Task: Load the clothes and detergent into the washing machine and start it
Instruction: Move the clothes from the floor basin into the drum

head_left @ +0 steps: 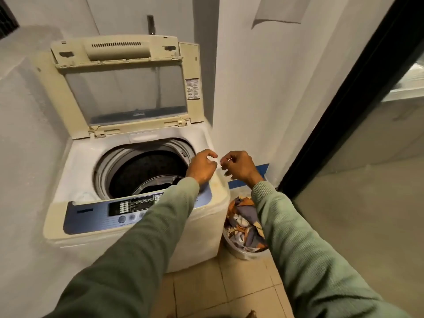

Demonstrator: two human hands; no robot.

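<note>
A cream top-loading washing machine stands in the corner with its lid raised against the wall. Its drum is dark inside, and I cannot tell what lies in it. My left hand and my right hand meet above the machine's right rim, both pinching a small white thing, perhaps a sachet, too small to name. A blue control panel runs along the front. On the floor to the right, a pale bucket holds patterned orange, grey and white clothes.
White walls close in on the left and behind the machine. A dark-framed glass door stands at the right. A blue strip lies at the wall's base. Beige floor tiles run in front of the machine.
</note>
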